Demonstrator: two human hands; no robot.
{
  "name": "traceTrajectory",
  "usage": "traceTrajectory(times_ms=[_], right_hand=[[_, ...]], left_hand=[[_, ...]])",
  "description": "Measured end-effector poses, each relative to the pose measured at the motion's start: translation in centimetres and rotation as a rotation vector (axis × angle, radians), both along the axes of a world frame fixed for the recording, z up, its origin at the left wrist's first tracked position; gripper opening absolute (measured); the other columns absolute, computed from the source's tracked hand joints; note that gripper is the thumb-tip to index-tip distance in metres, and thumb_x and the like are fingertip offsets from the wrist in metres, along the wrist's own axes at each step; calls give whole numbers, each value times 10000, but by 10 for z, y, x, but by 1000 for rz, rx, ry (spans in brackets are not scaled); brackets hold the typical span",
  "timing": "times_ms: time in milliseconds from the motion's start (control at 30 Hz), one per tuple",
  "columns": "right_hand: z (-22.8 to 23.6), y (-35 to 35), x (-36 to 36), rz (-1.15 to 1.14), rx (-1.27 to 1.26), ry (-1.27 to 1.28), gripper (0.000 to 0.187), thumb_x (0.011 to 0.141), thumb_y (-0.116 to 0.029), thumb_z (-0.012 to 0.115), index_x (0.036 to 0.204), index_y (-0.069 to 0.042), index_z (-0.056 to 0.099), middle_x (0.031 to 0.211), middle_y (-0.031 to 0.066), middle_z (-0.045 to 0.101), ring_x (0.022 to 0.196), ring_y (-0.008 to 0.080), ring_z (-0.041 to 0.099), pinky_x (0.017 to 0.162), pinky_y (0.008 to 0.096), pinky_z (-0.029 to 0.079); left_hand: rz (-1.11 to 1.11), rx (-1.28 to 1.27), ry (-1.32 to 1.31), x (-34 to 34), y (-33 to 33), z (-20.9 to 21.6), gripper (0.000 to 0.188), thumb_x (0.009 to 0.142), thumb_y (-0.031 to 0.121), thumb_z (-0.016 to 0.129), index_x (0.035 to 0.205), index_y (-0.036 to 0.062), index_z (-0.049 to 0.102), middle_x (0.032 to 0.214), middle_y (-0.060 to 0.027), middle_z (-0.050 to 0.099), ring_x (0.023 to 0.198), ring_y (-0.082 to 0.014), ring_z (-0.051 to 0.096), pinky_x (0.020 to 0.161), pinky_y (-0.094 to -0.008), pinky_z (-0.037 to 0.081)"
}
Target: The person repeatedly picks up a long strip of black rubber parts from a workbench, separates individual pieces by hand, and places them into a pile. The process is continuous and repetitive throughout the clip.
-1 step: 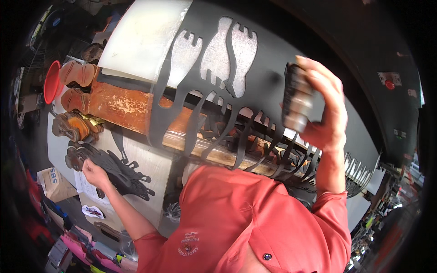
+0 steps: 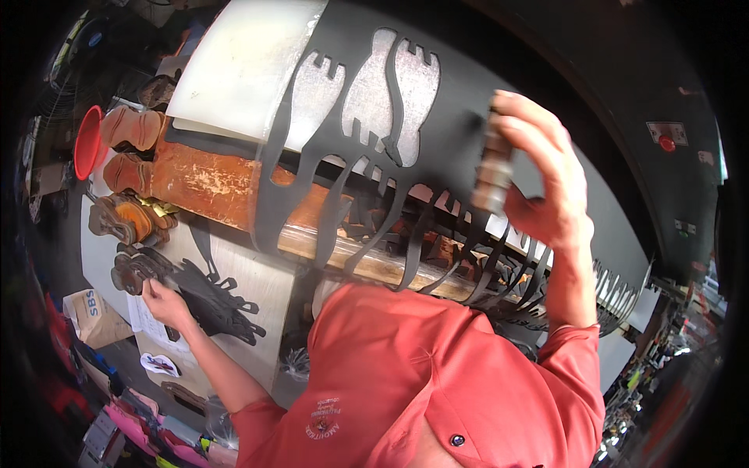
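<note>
right hand (image 2: 546,179) raised, gripping a metal block (image 2: 493,173); left hand (image 2: 162,303) pinching black cutouts (image 2: 214,300).

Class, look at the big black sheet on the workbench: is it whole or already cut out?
Cut out. The black sheet has shaped holes showing the pale board beneath, and thin black strips trail from it over the bench edge.
</note>
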State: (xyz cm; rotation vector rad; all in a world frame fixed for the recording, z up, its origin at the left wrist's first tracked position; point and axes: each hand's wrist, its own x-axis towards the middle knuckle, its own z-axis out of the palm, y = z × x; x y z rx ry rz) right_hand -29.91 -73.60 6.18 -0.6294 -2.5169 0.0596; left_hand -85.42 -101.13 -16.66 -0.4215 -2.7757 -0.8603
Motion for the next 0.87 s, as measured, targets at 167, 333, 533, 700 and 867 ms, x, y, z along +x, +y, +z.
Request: traceTrajectory(times_ms=[167, 333, 533, 700, 867], right_hand=[[-26, 28, -4, 102, 17, -410, 639, 739, 47, 695, 1351, -136, 670, 1468, 98, 644, 1429, 397, 556, 1190, 545, 464], [-68, 21, 11, -111, -102, -165, 622, 770, 148, 631, 1341, -92, 689, 1497, 165, 615, 1421, 408, 556, 1185, 484, 482], [-99, -26, 23, -359, -395, 13, 1003, 802, -423, 921, 1600, 1, 486, 1608, 257, 517, 1540, 416, 447, 1292, 536, 314], [-105, -22, 26, -341, -395, -54, 999, 746, -424, 927, 1582, -45, 534, 1649, 229, 491, 1582, 386, 402, 1315, 590, 239], [-98, -19, 24, -335, -467, -19, 913, 791, -385, 889, 1592, -128, 538, 1667, 192, 484, 1594, 398, 369, 1326, 586, 199]], left_hand=[[-513, 432, -69, 79, 78, 38, 330, 1141, 189, 563, 1362, -7, 710, 1319, -114, 756, 1203, -195, 698, 1068, -350, 525], [-1321, 364, -234, 247, 172, 108, 530, 933, 142, 820, 1428, 11, 684, 1402, -221, 697, 1304, -348, 678, 1096, -415, 548], [-1725, 408, -84, 333, 224, 104, 765, 855, 163, 879, 1507, -69, 552, 1477, -293, 621, 1460, -437, 537, 1234, -535, 412], [-1729, 485, -5, 335, 229, 81, 742, 834, 141, 892, 1478, -57, 582, 1456, -262, 651, 1390, -423, 611, 1197, -550, 446], [-1657, 487, 15, 346, 227, 77, 647, 852, 172, 861, 1404, -74, 630, 1423, -249, 676, 1403, -397, 599, 1212, -558, 430]])
